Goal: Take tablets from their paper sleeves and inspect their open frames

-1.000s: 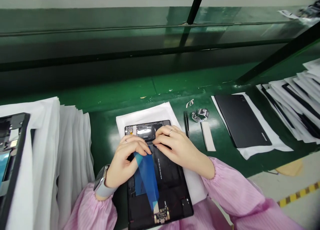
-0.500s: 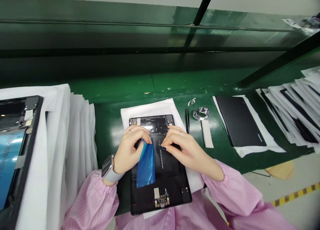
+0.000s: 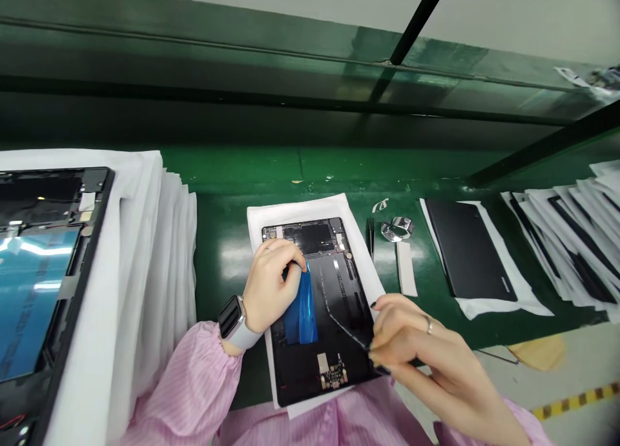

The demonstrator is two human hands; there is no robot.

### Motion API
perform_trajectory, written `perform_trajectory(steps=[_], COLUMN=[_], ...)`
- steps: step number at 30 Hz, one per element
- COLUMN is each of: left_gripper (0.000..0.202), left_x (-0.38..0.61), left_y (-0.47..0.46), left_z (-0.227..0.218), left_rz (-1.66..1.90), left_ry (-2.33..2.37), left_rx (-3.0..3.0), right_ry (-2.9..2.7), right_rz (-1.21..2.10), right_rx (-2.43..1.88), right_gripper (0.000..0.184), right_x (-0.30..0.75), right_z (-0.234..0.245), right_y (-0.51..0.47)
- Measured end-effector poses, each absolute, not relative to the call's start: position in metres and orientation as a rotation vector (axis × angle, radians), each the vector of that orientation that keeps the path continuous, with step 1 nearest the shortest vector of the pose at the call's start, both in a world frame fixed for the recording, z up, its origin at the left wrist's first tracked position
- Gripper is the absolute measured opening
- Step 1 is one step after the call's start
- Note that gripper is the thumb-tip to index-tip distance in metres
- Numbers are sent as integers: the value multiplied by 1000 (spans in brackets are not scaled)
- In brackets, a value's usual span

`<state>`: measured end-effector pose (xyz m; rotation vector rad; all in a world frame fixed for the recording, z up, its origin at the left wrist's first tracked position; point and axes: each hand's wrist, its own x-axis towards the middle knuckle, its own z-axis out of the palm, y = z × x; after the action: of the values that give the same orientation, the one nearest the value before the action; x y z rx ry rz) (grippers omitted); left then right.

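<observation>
An opened black tablet housing (image 3: 300, 381) lies on a white foam sheet (image 3: 363, 259) at the table's near edge. My left hand (image 3: 274, 281) is closed on the upper end of a blue plastic film (image 3: 307, 314), which hangs over the left half of the housing. Off the lower right edge of the housing, my right hand (image 3: 421, 346) pinches the end of a thin greyish strip (image 3: 341, 328). That strip runs taut from the middle of the housing to my fingertips and looks like adhesive. A small circuit board (image 3: 334, 374) shows at the housing's near end.
Black tweezers (image 3: 371, 236), a silvery tape roll (image 3: 397, 228) and a pale flat bar (image 3: 405, 268) lie right of the housing. Further right rests a closed black tablet (image 3: 467, 249). Stacks of wrapped tablets stand at left (image 3: 140, 291) and far right (image 3: 576, 239).
My right hand has moved from the middle of the housing down and right, drawing the thin strip out with it. My left hand still grips the blue film. The view has shifted slightly.
</observation>
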<state>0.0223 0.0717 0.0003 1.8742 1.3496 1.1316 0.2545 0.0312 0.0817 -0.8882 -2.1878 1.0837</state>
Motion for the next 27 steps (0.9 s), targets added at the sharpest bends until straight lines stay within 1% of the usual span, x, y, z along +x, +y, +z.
perform_trajectory(steps=[7, 11, 15, 19, 20, 21, 24, 25, 27], left_gripper=[28, 26, 30, 48, 46, 38, 6, 2, 12], left_x=[27, 22, 4, -9, -9, -8, -1, 2, 7], left_y=[71, 71, 70, 67, 66, 65, 63, 62, 58], left_z=[2, 5, 8, 12, 14, 17, 28, 31, 36], left_rz=[1128, 1094, 1009, 905, 876, 845, 755, 712, 617], left_ry=[1402, 1352, 1089, 917, 910, 920, 966, 964, 932], left_rx=[1874, 1867, 1856, 1971, 2033, 2108, 2371, 2460, 2609], right_ry=[-2150, -2124, -2044, -1981, -1950, -1924, -1891, -1887, -1872], right_rz=[1268, 1120, 955, 874, 868, 868, 878, 887, 902], right_rx=[-752, -865, -1000, -1031, -1021, -1013, -1018, -1026, -1030], right_gripper=[16, 18, 27, 28, 27, 25, 19, 17, 14], right_x=[275, 281, 280, 268, 264, 260, 251, 249, 245], right_z=[102, 101, 93, 81, 78, 75, 67, 66, 64], right_y=[20, 19, 18, 24, 26, 28, 33, 34, 36])
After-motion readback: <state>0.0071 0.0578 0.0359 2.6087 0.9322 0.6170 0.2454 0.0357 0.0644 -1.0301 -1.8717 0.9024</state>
